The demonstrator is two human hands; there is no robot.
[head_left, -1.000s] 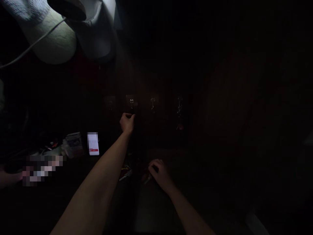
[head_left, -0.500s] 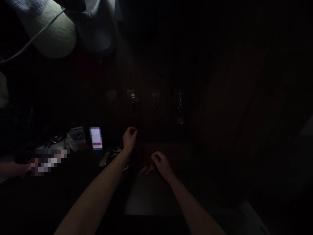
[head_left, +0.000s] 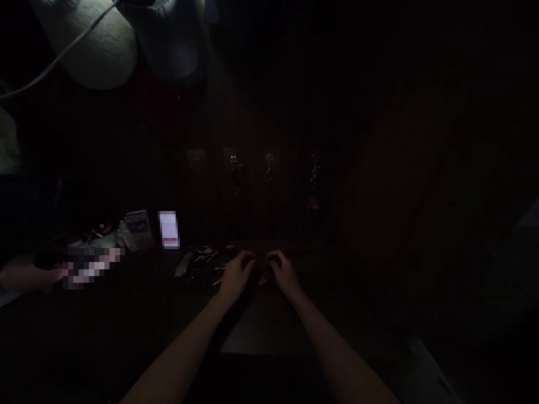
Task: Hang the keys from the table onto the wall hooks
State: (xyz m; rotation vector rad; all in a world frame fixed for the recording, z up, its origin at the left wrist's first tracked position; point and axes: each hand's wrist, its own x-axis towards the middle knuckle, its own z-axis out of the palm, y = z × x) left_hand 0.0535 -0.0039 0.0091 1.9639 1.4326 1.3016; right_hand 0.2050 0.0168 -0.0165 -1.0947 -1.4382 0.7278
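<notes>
Key-like slim metallic piece (head_left: 263,279) lies low between the 2 hands, close by the fingers of the right hand; its long axis seems to slant from lower left to upper right, but the gloom hides which end is which.

At the far left, a rounded pinkish form (head_left: 29,275) sits beside a pixelated patch. Above it, a thin white cord (head_left: 63,53) runs up to the right across a large, rounded, cream cloth-like shape (head_left: 96,53), with a grey-blue rounded shape (head_left: 174,47) just right of that. Below these, a small upright box with a purple picture (head_left: 138,227) stands near a phone with a glowing white screen and red band (head_left: 169,230). Next comes an elongated grey item (head_left: 183,264), tilted up to the right, then a scatter of small yellow, pale and dark pieces (head_left: 205,255) on the dark tabletop (head_left: 261,331).

The left hand (head_left: 238,275) overlaps the scatter's right edge, thumb and fingers curved towards each other; I cannot tell whether they pinch anything. Behind, 4 small shiny metal hooks (head_left: 234,159) line the dark upright surface, the rightmost with a dangling red piece (head_left: 314,203) below. The right hand (head_left: 284,273) bends its fingers inward, towards the left hand and apart from it; whether it grips the metallic piece, I cannot tell.
</notes>
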